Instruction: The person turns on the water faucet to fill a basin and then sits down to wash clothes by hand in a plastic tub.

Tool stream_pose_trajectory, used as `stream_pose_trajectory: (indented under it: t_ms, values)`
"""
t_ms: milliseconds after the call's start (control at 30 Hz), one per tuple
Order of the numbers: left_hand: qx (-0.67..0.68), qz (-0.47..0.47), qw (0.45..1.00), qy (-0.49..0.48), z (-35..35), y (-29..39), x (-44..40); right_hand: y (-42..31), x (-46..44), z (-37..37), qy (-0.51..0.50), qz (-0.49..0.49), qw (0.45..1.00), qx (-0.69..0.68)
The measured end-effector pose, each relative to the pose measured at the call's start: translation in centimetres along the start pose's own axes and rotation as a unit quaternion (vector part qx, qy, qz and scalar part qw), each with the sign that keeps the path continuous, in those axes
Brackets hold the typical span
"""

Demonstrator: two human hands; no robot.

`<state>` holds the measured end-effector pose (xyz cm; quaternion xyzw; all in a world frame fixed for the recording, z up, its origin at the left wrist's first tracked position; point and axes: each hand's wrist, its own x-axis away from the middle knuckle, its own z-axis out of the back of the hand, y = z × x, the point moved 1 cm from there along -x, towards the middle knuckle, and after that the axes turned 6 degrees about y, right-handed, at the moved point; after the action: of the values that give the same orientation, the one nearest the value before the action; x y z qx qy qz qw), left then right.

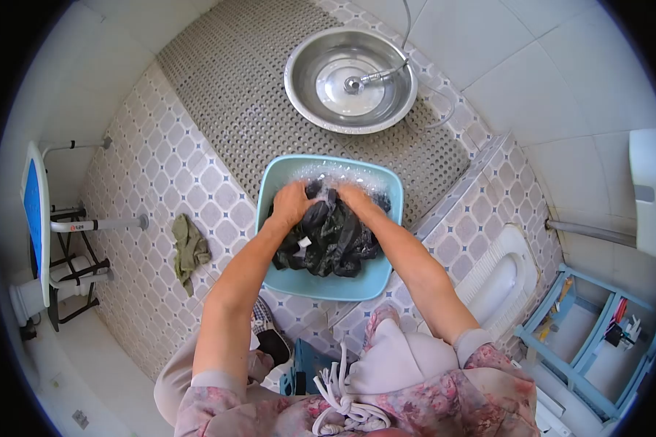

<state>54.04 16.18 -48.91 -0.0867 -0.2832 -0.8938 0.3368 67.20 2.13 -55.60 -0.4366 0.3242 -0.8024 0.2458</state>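
A light blue plastic basin (pixel 264 273) stands on the floor in front of me, with white suds (pixel 342 173) along its far side. In it lies a wet, bunched black garment (pixel 335 237) with a small white label. My left hand (pixel 291 202) has its fingers curled on the cloth at the left. On the other side my right hand (pixel 353 197) grips the same garment, its fingertips partly hidden by cloth and foam. Both hands are close together near the far rim.
Beyond the basin, a steel bowl (pixel 299 109) holding a shower head (pixel 353 85) rests on a perforated mat (pixel 226 87). An olive cloth (pixel 188 251) lies on the tiles at left, near a folding shower seat (pixel 36 218). At right are a squat toilet (pixel 499 280) and a blue rack (pixel 576 349).
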Motion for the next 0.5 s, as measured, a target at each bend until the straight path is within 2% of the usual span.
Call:
stream_pose_trajectory:
  t_ms: [100, 133, 233, 333, 367, 433, 467, 500]
  values:
    - [0.066, -0.077, 0.99, 0.101, 2.8, 2.5, 3.5, -2.5, 1.6, 1.9, 0.009, -0.013, 0.99, 0.138]
    - [0.055, -0.145, 0.979, 0.135, 3.9, 3.5, 4.3, -3.2, 4.0, 2.5, 0.045, 0.03, 0.999, -0.006]
    - [0.016, -0.33, 0.923, 0.198, 6.9, 5.0, 8.1, -2.4, 7.4, 4.0, -0.043, 0.109, 0.961, -0.251]
    - [-0.041, -0.476, 0.854, 0.206, 6.6, 5.4, 11.3, -4.6, 10.5, 7.5, -0.032, 0.14, 0.927, -0.346]
    - [-0.077, -0.509, 0.841, 0.166, 5.7, 5.4, 12.0, -5.2, 10.3, 7.4, 0.013, 0.186, 0.949, -0.255]
    - [-0.052, -0.521, 0.851, 0.038, 4.8, 5.7, 13.1, -7.1, 9.2, 6.7, 0.106, 0.278, 0.953, -0.059]
    - [-0.03, -0.493, 0.868, 0.045, 5.1, 5.7, 13.4, -6.7, 9.0, 4.9, 0.099, 0.277, 0.954, 0.067]
    - [-0.007, -0.465, 0.884, 0.049, 5.8, 5.6, 13.7, -5.5, 8.8, 2.6, 0.066, 0.224, 0.962, 0.142]
